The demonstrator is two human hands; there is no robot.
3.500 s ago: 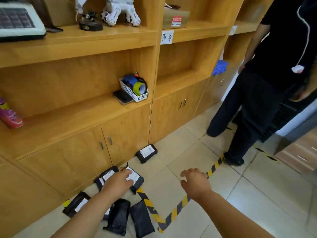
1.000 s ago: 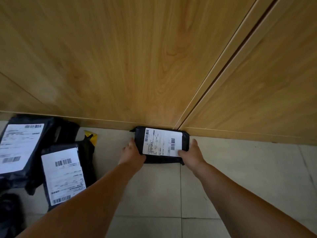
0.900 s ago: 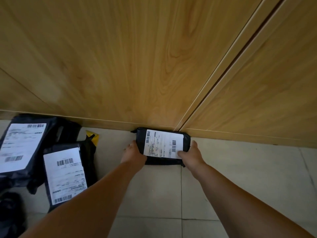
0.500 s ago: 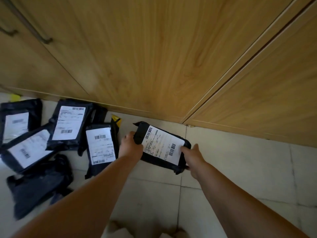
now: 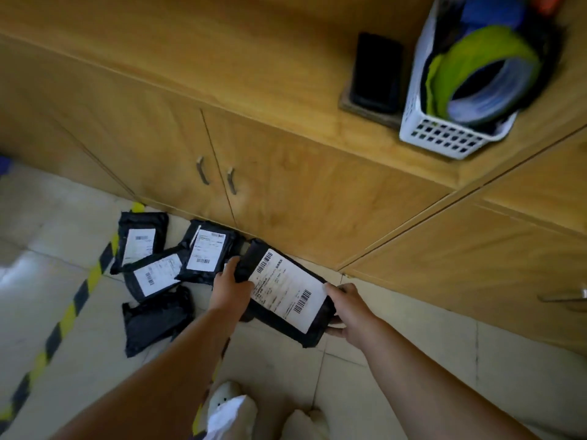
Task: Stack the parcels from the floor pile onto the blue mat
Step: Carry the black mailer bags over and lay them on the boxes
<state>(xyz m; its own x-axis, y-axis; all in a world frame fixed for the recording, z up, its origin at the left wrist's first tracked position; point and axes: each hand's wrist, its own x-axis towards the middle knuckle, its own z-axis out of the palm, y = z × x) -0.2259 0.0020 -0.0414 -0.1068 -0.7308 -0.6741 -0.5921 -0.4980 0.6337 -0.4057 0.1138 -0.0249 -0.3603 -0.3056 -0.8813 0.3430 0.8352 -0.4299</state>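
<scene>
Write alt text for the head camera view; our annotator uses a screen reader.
Both hands, left hand and right hand, hold a black labelled parcel at its ends above the tiled floor. Four more black parcels lie left, below wooden cabinet doors.

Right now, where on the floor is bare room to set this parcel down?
Bare tiles lie right of the held parcel, along the cabinet. Left of the striped tape is bare too. The parcel pile between is crowded.
</scene>
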